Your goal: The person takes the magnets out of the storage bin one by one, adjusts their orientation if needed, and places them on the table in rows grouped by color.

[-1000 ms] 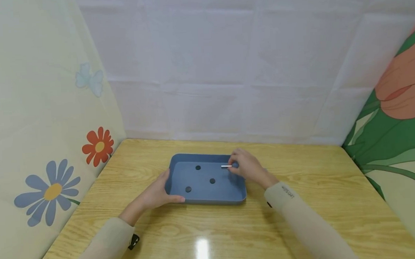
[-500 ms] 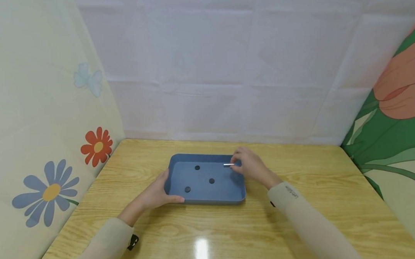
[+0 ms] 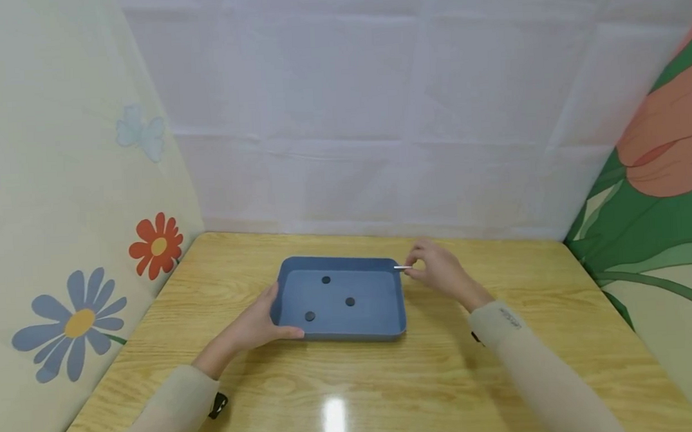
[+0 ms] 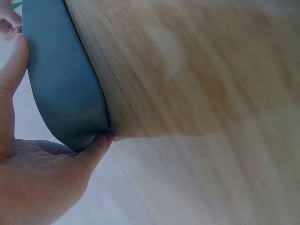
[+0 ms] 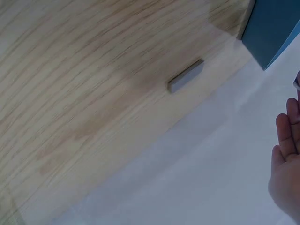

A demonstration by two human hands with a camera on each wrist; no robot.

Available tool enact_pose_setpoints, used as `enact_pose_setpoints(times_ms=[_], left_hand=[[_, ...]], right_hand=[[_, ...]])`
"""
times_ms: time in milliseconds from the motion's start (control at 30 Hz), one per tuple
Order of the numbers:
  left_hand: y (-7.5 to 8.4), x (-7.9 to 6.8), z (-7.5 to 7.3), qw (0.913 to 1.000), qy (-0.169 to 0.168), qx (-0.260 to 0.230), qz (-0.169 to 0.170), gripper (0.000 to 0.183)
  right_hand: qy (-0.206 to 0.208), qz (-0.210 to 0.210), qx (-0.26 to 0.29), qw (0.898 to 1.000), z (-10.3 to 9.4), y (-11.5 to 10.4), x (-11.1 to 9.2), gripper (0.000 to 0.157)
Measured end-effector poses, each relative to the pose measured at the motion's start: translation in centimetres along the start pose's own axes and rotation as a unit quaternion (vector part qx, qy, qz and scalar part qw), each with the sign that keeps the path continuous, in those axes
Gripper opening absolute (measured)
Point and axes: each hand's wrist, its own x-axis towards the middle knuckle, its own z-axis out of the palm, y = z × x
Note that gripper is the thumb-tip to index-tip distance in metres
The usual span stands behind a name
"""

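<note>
A shallow blue rectangular tray lies on the wooden table. Three small dark round discs sit apart on its floor. My left hand grips the tray's left end, thumb along the front rim and fingers at the left side; in the left wrist view the fingertips reach the lower corner of the tray wall. My right hand pinches a short, thin, pale stick between thumb and fingers. The stick points left over the tray's back right corner. Its other end is hidden in the fingers.
A small grey bar lies on the table outside the tray, seen in the right wrist view. Behind the table hangs a white cloth; flower-patterned cloths flank it left and right.
My right hand has moved right and slightly back with the stick, from over the tray's inside to its back right corner. The left hand and the discs stay in place.
</note>
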Motion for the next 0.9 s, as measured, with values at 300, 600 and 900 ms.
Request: enact_pose_setpoints(times_ms=[300, 600, 900], left_hand=[[0.1, -0.1, -0.2, 1.0000, -0.003, 0.004, 0.004, 0.131], [0.2, -0.1, -0.2, 1.0000, -0.001, 0.002, 0.002, 0.132], [0.1, -0.1, -0.1, 1.0000, 0.000, 0.002, 0.003, 0.133]], right_hand=[[-0.011, 0.024, -0.012, 1.000, -1.2, 2.3, -1.0, 0.009], [-0.006, 0.035, -0.018, 0.999, -1.9, 4.4, -2.2, 0.009], [-0.007, 0.050, -0.007, 0.999, -2.7, 5.9, -3.4, 0.008]])
